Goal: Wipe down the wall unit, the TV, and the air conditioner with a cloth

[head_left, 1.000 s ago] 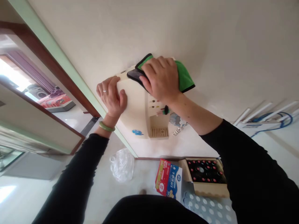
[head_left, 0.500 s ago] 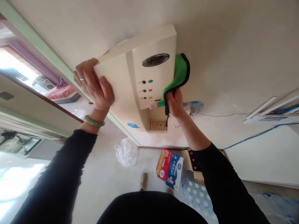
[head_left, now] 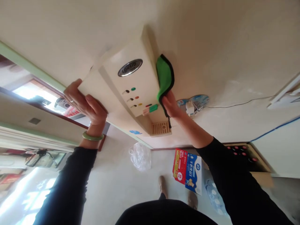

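Note:
A cream water dispenser [head_left: 131,84] stands against the wall, with an oval logo plate, small indicator lights and red and green taps on its front. My left hand [head_left: 85,104], wearing a ring and a green bangle, grips the dispenser's left edge with its fingers wrapped round it. My right hand [head_left: 170,104] is closed on a green cloth with black trim [head_left: 165,76], pressed against the dispenser's right side.
On the floor lie a crumpled clear plastic bag [head_left: 140,155], a red and blue carton [head_left: 187,170] and an open box of dark bottles [head_left: 246,156]. A wall socket with a white plug and cable [head_left: 191,107] sits right of the dispenser. A doorway [head_left: 47,100] is at left.
My right hand took the green cloth off the dispenser's top, down over its front and round to its right side. My left hand kept its hold on the left edge. The view shifted.

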A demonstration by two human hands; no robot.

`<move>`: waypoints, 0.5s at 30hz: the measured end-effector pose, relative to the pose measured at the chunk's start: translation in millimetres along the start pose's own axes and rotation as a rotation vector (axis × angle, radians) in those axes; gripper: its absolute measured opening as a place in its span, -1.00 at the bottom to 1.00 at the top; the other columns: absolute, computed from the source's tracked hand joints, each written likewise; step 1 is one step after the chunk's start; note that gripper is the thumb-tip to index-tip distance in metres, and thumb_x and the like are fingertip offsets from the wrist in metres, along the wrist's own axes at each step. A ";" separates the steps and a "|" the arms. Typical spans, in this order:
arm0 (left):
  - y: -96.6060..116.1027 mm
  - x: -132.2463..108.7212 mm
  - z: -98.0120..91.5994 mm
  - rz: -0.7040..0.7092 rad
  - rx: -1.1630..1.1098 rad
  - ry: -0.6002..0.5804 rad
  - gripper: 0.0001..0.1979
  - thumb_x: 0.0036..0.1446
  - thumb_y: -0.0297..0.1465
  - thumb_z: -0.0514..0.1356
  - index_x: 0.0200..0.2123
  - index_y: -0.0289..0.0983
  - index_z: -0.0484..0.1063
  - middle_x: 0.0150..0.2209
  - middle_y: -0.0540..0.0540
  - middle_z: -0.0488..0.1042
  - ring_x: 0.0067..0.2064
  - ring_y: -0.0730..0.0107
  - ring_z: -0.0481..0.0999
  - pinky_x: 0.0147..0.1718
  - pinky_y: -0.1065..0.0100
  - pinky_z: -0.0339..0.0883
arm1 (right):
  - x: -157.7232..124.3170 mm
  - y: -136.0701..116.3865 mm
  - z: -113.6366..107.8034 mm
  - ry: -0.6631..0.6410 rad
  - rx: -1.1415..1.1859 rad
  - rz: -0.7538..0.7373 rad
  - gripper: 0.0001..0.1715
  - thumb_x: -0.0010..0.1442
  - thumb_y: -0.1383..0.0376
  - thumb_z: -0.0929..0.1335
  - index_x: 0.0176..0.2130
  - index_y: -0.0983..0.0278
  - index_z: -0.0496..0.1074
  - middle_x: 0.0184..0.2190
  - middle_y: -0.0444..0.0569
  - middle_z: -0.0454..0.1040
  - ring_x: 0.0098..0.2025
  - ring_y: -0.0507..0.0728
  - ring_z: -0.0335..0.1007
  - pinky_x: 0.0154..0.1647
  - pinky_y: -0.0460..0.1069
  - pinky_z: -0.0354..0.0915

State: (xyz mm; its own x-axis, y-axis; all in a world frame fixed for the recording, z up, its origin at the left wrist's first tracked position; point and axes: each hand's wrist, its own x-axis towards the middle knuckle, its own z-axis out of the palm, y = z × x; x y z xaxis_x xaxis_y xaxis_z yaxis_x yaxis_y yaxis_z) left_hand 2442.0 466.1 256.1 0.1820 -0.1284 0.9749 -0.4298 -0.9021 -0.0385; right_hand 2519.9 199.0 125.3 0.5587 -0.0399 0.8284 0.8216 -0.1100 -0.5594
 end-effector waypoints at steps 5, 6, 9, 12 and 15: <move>-2.3 1.0 3.4 0.002 -0.005 0.016 -0.35 0.45 0.09 -0.12 0.22 -0.25 0.41 0.12 -0.29 0.40 0.23 -0.07 0.36 0.34 -0.20 0.22 | 87.1 -62.1 -14.6 -0.020 -0.057 -0.255 -0.07 0.41 -0.26 0.14 0.44 0.27 0.20 0.43 0.05 0.35 0.51 0.20 0.21 0.56 0.16 0.13; -2.1 1.3 4.1 0.013 -0.006 0.029 -0.37 0.46 0.08 -0.11 0.21 -0.25 0.42 0.11 -0.29 0.41 0.21 -0.06 0.38 0.32 -0.19 0.23 | 106.2 -73.5 -19.2 -0.030 -0.090 -0.329 -0.11 0.45 -0.19 0.13 0.47 0.30 0.16 0.47 -0.01 0.28 0.54 0.16 0.14 0.59 0.12 0.07; -0.3 1.3 5.6 0.043 -0.010 0.067 -0.40 0.47 0.03 -0.11 0.19 -0.27 0.42 0.10 -0.29 0.43 0.18 -0.05 0.40 0.30 -0.18 0.26 | 131.2 -77.7 -24.2 -0.011 -0.228 -0.395 -0.18 0.45 -0.11 0.18 0.51 0.14 0.07 0.57 -0.23 0.08 0.62 0.06 -0.08 0.63 0.04 -0.04; 2.1 0.8 5.0 0.024 0.012 0.043 -0.42 0.47 0.00 -0.13 0.21 -0.25 0.39 0.15 -0.26 0.43 0.22 -0.04 0.39 0.34 -0.18 0.23 | 103.4 -40.6 -13.7 0.035 -0.228 -0.288 -0.02 0.37 -0.16 0.28 0.55 0.13 -0.07 0.61 -0.13 -0.03 0.64 0.13 -0.12 0.64 0.10 -0.01; 4.3 0.6 3.0 -0.042 0.008 -0.012 -0.44 0.46 0.04 -0.14 0.24 -0.14 0.33 0.22 -0.19 0.38 0.33 -0.05 0.33 0.41 -0.16 0.16 | 49.9 7.7 3.5 0.043 -0.145 -0.106 0.10 0.33 -0.29 0.20 0.55 0.25 -0.06 0.53 0.11 0.18 0.53 0.24 0.17 0.53 0.20 0.23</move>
State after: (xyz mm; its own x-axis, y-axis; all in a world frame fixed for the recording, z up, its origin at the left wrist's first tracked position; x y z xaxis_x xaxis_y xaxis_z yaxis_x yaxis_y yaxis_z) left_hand 2442.9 460.9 255.9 0.2107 -0.0950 0.9729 -0.4146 -0.9100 0.0010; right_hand 2554.4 199.7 162.3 0.4617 -0.0627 0.8848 0.8491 -0.2575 -0.4613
